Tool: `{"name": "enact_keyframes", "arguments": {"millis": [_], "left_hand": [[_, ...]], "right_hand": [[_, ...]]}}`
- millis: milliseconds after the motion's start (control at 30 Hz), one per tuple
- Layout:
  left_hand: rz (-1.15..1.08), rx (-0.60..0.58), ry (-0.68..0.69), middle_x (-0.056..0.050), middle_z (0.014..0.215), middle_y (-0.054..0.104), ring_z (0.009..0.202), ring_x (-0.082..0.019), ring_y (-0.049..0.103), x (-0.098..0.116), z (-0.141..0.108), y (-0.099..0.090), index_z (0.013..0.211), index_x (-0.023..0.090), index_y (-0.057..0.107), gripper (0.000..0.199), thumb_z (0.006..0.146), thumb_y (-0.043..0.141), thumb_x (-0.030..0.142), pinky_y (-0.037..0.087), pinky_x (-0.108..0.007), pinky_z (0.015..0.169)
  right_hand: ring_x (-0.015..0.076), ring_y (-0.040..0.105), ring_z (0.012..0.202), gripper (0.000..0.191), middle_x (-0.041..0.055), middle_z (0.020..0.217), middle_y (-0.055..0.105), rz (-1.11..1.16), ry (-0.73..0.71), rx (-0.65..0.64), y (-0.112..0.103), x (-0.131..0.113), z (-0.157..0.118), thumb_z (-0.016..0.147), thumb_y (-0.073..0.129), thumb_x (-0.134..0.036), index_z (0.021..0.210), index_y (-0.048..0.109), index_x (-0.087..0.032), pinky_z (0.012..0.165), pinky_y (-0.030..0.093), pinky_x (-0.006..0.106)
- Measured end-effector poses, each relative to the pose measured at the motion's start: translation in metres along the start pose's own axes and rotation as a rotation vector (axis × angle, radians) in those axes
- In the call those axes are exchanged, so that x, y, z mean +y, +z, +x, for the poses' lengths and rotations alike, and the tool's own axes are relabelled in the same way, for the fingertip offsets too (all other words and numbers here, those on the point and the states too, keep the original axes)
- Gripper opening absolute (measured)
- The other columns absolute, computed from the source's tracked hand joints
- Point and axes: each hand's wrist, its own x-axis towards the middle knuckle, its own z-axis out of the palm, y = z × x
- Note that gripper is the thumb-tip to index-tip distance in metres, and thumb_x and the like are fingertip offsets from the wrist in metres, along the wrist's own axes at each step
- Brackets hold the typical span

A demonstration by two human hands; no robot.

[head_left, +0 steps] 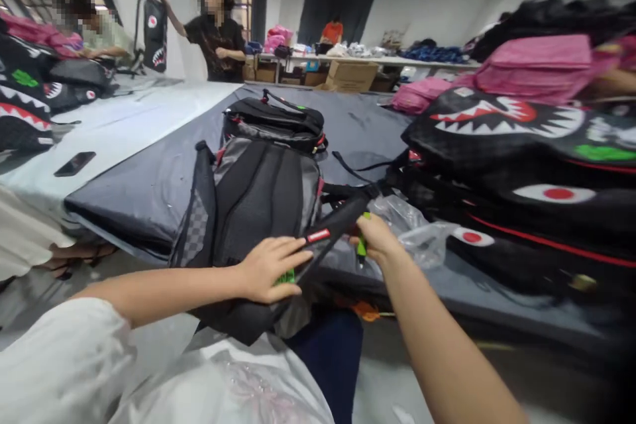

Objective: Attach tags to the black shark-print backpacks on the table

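Observation:
A black backpack [258,205] lies on the grey-covered table with its padded back facing up and its lower end toward me. My left hand [272,271] rests on its lower right part, fingers stretched out beside the shoulder strap [342,217], which bears a small red label [318,236]. A green patch shows under the palm. Closed in my right hand [380,238] is a small lime-green tool [362,245] with a dark tip pointing down; its exact kind is unclear. This hand is close to the strap; whether it also grips the strap is hidden.
Black shark-face backpacks [521,165] are stacked at the right, with pink bags [539,66] behind. Clear plastic [422,232] lies beside the stack. Another black bag [273,120] sits beyond mine. A phone [75,164] lies left. A person [218,40] holds up a bag [155,33].

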Motion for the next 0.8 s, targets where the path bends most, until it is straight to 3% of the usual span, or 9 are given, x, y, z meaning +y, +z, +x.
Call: {"name": "enact_keyframes", "arguments": {"millis": [133,233,300,367,467,567,633,700,800], "left_hand": [[-0.019,0.229,-0.082,-0.021,0.154,0.039,0.144,-0.033,0.034,0.002,0.011,0.091,0.148,0.012,0.04,0.067,0.093,0.044,0.05,0.034,-0.053,0.113],[0.026,0.266,-0.037,-0.026,0.151,0.041,0.14,-0.036,0.039,0.031,0.023,0.116,0.145,0.004,0.041,0.071,0.091,0.045,0.05,0.039,-0.052,0.106],[0.102,0.244,0.048,-0.023,0.144,0.049,0.13,-0.033,0.048,0.039,0.035,0.092,0.139,0.006,0.048,0.059,0.093,0.047,0.043,0.041,-0.049,0.103],[0.213,0.237,0.125,-0.013,0.127,0.063,0.114,-0.027,0.056,0.03,0.058,0.046,0.12,0.016,0.061,0.033,0.096,0.044,0.032,0.04,-0.046,0.1],[0.435,0.207,0.285,-0.011,0.112,0.066,0.112,-0.026,0.055,-0.002,0.109,-0.018,0.105,0.015,0.064,0.026,0.099,0.041,0.027,0.036,-0.043,0.101],[0.551,0.056,0.364,-0.011,0.093,0.068,0.092,-0.026,0.061,-0.028,0.161,-0.041,0.097,0.014,0.066,0.034,0.098,0.047,0.042,0.039,-0.042,0.089],[0.549,-0.038,0.323,-0.01,0.084,0.068,0.083,-0.026,0.063,-0.033,0.183,-0.038,0.092,0.014,0.068,0.042,0.097,0.047,0.049,0.039,-0.041,0.078],[0.497,-0.125,0.314,-0.009,0.083,0.07,0.082,-0.025,0.064,-0.034,0.194,-0.032,0.087,0.015,0.071,0.046,0.098,0.044,0.05,0.038,-0.04,0.075],[0.44,-0.244,0.364,-0.008,0.089,0.07,0.087,-0.023,0.062,-0.043,0.195,-0.035,0.083,0.017,0.073,0.045,0.099,0.043,0.047,0.038,-0.039,0.079]], "right_hand": [[0.0124,0.057,0.048,0.026,-0.0006,0.063,0.063,-0.163,-0.035,0.056,-0.018,-0.018,-0.02,0.059,0.074,-0.028,0.079,0.061,-0.018,0.036,0.026,0.017],[0.0114,0.05,0.048,0.025,-0.0037,0.059,0.057,-0.229,-0.132,0.153,-0.021,-0.017,-0.027,0.061,0.069,-0.032,0.082,0.064,-0.018,0.038,0.031,0.019],[0.0116,0.047,0.049,0.023,-0.0042,0.058,0.054,-0.266,-0.212,0.214,-0.027,-0.008,-0.03,0.064,0.065,-0.034,0.081,0.064,-0.019,0.041,0.035,0.021],[0.0133,0.049,0.052,0.022,-0.0027,0.059,0.056,-0.343,-0.3,0.327,-0.038,0.0,-0.036,0.065,0.062,-0.035,0.078,0.064,-0.018,0.048,0.042,0.025],[0.0199,0.062,0.067,0.028,0.0039,0.073,0.065,-0.377,-0.51,0.708,-0.056,-0.002,-0.06,0.073,0.06,-0.039,0.087,0.066,-0.016,0.064,0.051,0.034],[0.0231,0.068,0.077,0.044,0.0086,0.09,0.067,-0.283,-0.786,1.031,-0.056,-0.018,-0.098,0.087,0.053,-0.055,0.104,0.064,-0.016,0.07,0.052,0.037],[0.0195,0.062,0.057,0.066,0.0051,0.074,0.061,-0.2,-0.769,0.949,-0.041,-0.023,-0.115,0.09,0.034,-0.073,0.102,0.066,-0.017,0.053,0.048,0.033],[0.0151,0.048,0.04,0.084,-0.0002,0.057,0.05,-0.047,-0.63,0.707,-0.016,-0.014,-0.115,0.088,0.016,-0.081,0.107,0.066,-0.016,0.039,0.038,0.028],[0.0178,0.063,0.056,0.078,0.0047,0.075,0.065,0.163,-0.564,0.537,0.024,0.026,-0.084,0.09,0.024,-0.076,0.137,0.047,-0.019,0.053,0.051,0.029]]}}
